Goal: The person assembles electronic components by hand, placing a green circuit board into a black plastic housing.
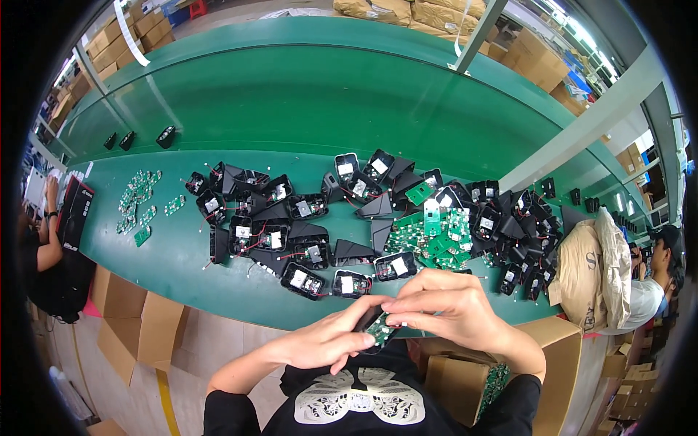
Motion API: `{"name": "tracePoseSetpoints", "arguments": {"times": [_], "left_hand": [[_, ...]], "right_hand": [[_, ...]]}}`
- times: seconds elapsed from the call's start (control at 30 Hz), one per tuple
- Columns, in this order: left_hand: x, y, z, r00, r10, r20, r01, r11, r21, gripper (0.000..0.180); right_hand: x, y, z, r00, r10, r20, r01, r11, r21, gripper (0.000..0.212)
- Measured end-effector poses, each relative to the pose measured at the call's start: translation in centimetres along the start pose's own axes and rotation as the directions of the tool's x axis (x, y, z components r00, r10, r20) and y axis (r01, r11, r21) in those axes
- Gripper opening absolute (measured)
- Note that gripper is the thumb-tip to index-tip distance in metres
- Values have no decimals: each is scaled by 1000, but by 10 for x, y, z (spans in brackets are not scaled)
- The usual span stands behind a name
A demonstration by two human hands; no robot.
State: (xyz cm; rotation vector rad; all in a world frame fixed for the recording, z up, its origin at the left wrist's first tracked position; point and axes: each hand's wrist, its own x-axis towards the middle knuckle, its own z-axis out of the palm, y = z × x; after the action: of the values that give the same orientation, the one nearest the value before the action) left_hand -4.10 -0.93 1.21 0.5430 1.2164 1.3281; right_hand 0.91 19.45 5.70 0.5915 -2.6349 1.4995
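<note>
"How's it held?"

"My left grip clamps the black housing, lower centre of the frame, likely to steady its green board; my right grip sits at its rim, pinching what, I cannot tell."

"Room?"

"Other housings crowd toward the worktop's near edge; bare surface opens centre left."

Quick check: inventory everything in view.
Held black plastic housing: one, black, in left hand
Circuit board: one, green, inside that housing
Open plastic housings: dozens, black, across bench
Flat circuit boards: uncounted heap, green, right of centre
Small circuit boards: uncounted, green, bench left
Long workbench: one, green, ahead
Bulky sacks: two or more, tan, right end
Cardboard boxes: many, brown, floor and background
Metal posts: several, grey, along bench
Other people: two, black and pale clothing, opposite edges
Left hand: one, bare, on housing
Right hand: one, bare, fingertips at housing
</note>
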Motion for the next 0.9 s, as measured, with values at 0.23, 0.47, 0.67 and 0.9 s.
{"name": "tracePoseSetpoints", "arguments": {"times": [0.23, 0.47, 0.67, 0.9], "left_hand": [[-2, -3, 4, 992, 119, -32, -119, 993, 12, 56], [-2, 2, 9, 991, 118, -69, -115, 992, 42, 57], [0, 3, 3, 997, 76, -22, -76, 997, 7, 61], [-2, 13, -1, 998, -23, 67, 32, 989, -142, 62]], "right_hand": [[6, -9, -7, 920, 359, 157, -387, 895, 222, 19], [5, -5, 3, 1000, 16, 22, -17, 999, 40, 19], [4, -6, 5, 995, -104, -11, 100, 978, -185, 21], [7, -3, 7, 970, -244, -11, 223, 905, -361, 24]]}}
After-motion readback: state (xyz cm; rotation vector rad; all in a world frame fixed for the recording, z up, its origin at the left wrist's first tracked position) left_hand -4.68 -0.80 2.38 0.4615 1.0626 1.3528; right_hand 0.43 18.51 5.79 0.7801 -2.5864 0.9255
